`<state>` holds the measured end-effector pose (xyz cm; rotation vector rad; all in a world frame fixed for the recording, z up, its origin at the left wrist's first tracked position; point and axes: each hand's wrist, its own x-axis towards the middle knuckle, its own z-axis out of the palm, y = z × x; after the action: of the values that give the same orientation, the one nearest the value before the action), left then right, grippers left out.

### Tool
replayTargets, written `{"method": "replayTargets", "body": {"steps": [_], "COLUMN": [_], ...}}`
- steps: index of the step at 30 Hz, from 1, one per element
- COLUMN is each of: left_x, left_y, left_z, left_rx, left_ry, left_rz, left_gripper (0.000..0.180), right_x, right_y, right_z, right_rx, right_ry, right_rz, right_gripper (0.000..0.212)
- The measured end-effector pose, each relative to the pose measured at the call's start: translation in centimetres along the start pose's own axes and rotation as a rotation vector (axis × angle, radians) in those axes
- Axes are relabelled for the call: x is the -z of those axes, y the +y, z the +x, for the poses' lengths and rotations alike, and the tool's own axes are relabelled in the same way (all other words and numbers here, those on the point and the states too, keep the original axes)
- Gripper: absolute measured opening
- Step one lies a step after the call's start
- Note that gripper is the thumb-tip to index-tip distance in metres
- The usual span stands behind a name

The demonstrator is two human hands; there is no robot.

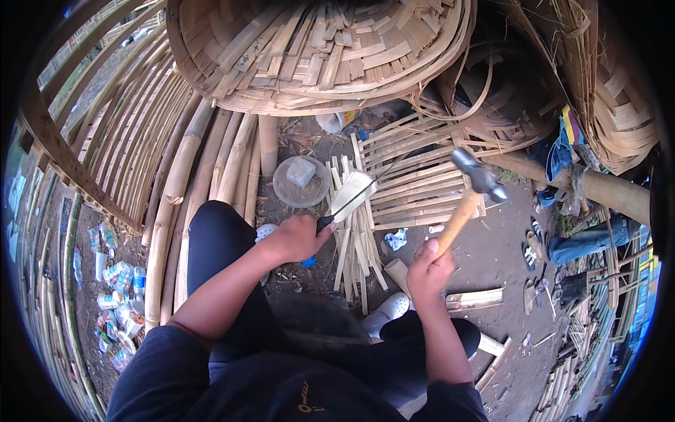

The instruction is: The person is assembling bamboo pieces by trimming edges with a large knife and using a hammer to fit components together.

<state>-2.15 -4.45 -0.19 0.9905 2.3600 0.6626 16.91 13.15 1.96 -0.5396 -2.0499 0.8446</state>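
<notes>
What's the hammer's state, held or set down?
Held: the hammer has its wooden handle gripped in the right hand.

My left hand point(295, 239): closed round the dark handle of a knife point(351, 203), blade over loose bamboo strips point(361, 252). My right hand point(430, 271): gripping a wooden-handled hammer point(463, 207), metal head uppermost. Ahead: stone point(301, 171), one, on a round grey base point(284, 191); slatted bamboo panel point(418, 195), one; large woven basket point(337, 81), one. Far left: plastic bottles point(121, 274), several. Right: sandals point(534, 243), on bare ground point(508, 235).
</notes>
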Motion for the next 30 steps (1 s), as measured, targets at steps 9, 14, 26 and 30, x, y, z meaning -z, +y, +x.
{"method": "replayTargets", "body": {"steps": [9, 14, 26, 30], "left_x": [-2.9, -1.2, 1.9, 1.2], "left_y": [-2.3, -0.3, 0.3, 0.7], "left_z": [0.6, 0.7, -1.2, -0.3], "left_rx": [-0.008, -0.045, 0.083, 0.072], "left_ry": [0.085, 0.047, -0.1, -0.209], "left_rz": [-0.007, -0.004, 0.023, 0.124], "left_gripper": [0.053, 0.056, 0.061, 0.059], "right_x": [1.3, -0.2, 1.3, -2.7], "right_y": [-3.6, 1.9, -3.2, 5.3], "right_z": [2.3, -1.7, 1.9, -4.2], "right_rx": [-0.07, -0.029, -0.02, -0.103], "right_ry": [-0.243, -0.032, 0.057, -0.498], "right_rz": [-0.214, -0.015, 0.09, -0.451], "right_gripper": [0.029, 0.028, 0.033, 0.031]}}
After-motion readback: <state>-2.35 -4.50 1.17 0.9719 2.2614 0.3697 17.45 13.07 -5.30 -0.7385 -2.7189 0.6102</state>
